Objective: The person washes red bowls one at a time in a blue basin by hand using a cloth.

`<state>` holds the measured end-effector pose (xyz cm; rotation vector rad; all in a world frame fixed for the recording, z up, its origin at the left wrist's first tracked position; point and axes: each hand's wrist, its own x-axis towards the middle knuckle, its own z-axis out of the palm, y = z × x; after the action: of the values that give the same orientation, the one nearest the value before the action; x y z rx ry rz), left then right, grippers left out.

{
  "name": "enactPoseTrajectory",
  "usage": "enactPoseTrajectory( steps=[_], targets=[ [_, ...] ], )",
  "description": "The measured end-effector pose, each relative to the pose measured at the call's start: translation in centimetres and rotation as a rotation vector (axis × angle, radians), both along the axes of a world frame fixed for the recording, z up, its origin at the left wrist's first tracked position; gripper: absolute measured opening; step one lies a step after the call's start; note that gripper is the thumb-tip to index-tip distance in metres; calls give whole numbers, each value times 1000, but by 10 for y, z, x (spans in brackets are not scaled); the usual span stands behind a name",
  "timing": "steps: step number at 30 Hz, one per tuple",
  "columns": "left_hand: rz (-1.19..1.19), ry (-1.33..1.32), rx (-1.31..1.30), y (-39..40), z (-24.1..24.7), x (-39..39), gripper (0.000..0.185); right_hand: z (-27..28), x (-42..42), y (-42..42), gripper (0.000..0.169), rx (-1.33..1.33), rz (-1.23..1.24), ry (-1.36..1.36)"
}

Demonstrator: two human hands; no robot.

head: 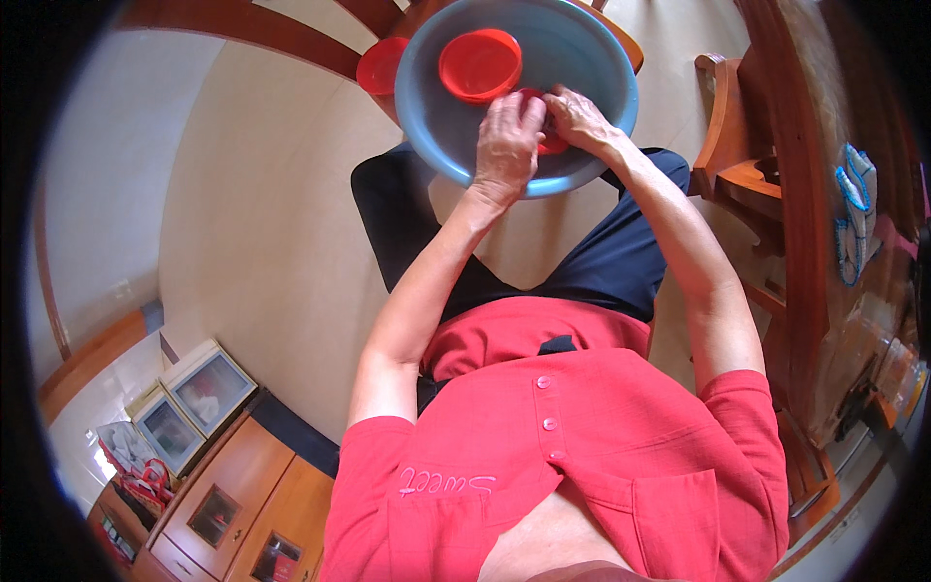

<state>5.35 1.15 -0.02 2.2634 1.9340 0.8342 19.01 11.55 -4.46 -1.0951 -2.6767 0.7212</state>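
A large blue-grey plastic basin (429,149) stands before me, above my knees in the picture. Inside it, towards the upper left, lies a round red plastic bowl (480,65). Another red bowl (554,143) is low in the basin, partly covered by both hands. My left hand (509,138) is over its left side with the fingers bent; whether it grips the rim is unclear. My right hand (578,120) is at its other side, with curled fingers around or against something too hidden to name. A further red container (381,67) sits just outside the basin, on its left.
The basin rests on a wooden seat or stool (622,44). At the right are a wooden chair (727,138) and a table with a blue-edged cloth (857,211). A wooden cabinet (240,502) stands at the lower left.
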Motion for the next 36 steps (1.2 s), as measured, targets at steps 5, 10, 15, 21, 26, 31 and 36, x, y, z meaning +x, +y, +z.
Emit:
enactPoseTrajectory(
  steps=[5,10,15,21,26,31,36],
  targets=[
    [-241,354,-130,0,2,10,16,-9,2,1,20,-59,-34,65],
    [-206,221,-323,2,1,8,17,-8,0,11,21,-213,-413,23],
    [49,-397,-443,-5,-3,8,14,-17,2,18,23,-90,-517,-27],
    [100,-469,-443,-9,-2,2,17,-22,6,17,31,-80,-316,-101],
    [147,-1111,-569,-2,-10,-4,17,2,11,14,28,-263,-553,176],
    [145,-1346,-524,0,-27,-8,16,61,5,-40,23,-546,-493,480],
    [79,-1513,-583,-2,-19,-12,18,45,-15,-71,22,-11,-241,677]
  ],
)
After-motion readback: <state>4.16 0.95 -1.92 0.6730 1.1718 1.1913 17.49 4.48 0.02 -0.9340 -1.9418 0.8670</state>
